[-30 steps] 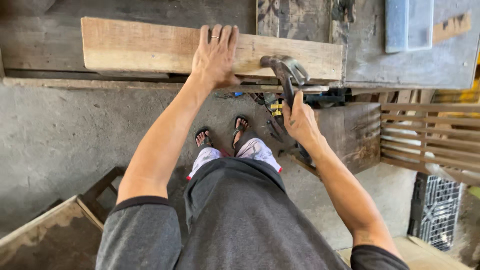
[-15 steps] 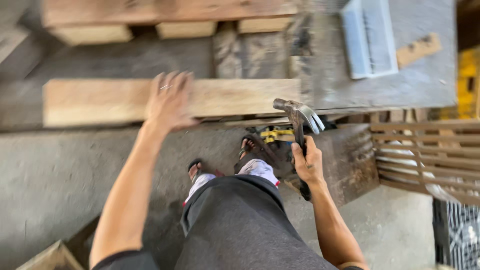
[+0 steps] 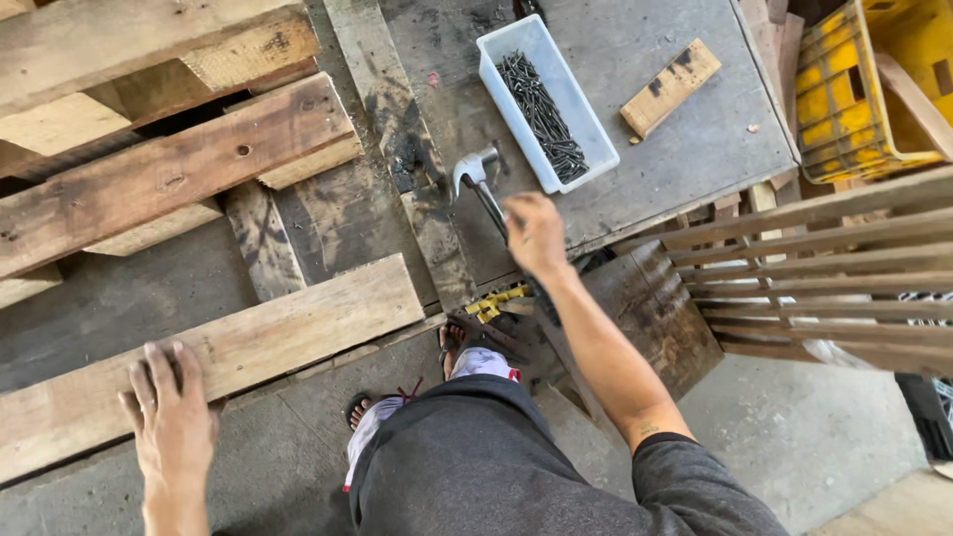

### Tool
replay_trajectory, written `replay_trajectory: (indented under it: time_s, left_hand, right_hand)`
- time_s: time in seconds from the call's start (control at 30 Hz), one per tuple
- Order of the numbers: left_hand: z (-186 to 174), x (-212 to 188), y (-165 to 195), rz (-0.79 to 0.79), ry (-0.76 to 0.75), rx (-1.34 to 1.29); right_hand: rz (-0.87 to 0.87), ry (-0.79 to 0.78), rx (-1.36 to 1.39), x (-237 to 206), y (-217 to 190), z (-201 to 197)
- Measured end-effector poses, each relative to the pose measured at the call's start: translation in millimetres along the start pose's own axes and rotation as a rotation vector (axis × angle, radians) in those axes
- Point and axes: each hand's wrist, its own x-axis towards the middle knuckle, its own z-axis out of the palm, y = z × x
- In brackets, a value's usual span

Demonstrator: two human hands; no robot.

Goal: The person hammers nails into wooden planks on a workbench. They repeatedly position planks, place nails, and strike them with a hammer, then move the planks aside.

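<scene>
My left hand [image 3: 174, 417] lies flat, fingers spread, on the near edge of a long pale wooden plank [image 3: 258, 342] that rests on the worktable [image 3: 635, 109]. My right hand [image 3: 534, 233] grips the dark handle of a claw hammer [image 3: 475, 171], whose metal head hovers over the table just left of a white plastic tub of dark nails [image 3: 544, 97]. The hammer's lower handle is hidden behind my hand.
Rough pallet boards [image 3: 149, 149] are stacked at the upper left. A small wood offcut [image 3: 670, 86] lies right of the tub. A yellow crate [image 3: 879, 84] sits at the upper right, a slatted wooden frame [image 3: 824, 268] below it. My sandalled feet [image 3: 452, 342] stand on concrete.
The view has swung so the plank now lies at the lower left. My left hand slid to the plank's near edge. My right hand raised the hammer up over the table beside the nail tub.
</scene>
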Motion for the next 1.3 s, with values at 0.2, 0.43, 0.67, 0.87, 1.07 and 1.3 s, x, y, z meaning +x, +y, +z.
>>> replay_trajectory:
  time_s: [0.2, 0.43, 0.67, 0.87, 1.07, 1.3]
  left_hand:
    - [14, -48, 37, -0.116, 0.376, -0.217]
    - [16, -78, 118, -0.395, 0.598, -0.629]
    - [19, -91, 212, -0.293, 0.413, -0.93]
    - [-14, -53, 258, 0.219, 0.646, -0.734]
    - [-23, -41, 280, 0.381, 0.368, -0.718]
    - [9, -63, 267, 0.133, 0.13, -1.002]
  right_hand:
    - [0.271, -0.017, -0.038, 101, 108, -6]
    - [0.241, -0.379, -0.575, 129, 141, 31]
    - [0.564, 0.095, 0.35, 128, 136, -3]
    - [-0.014, -0.653, 0.449, -3, 3, -30]
    - [0.485, -1.016, 0.659, -64, -80, -15]
    - [0.201, -0.576, 0.203, -40, -14, -23]
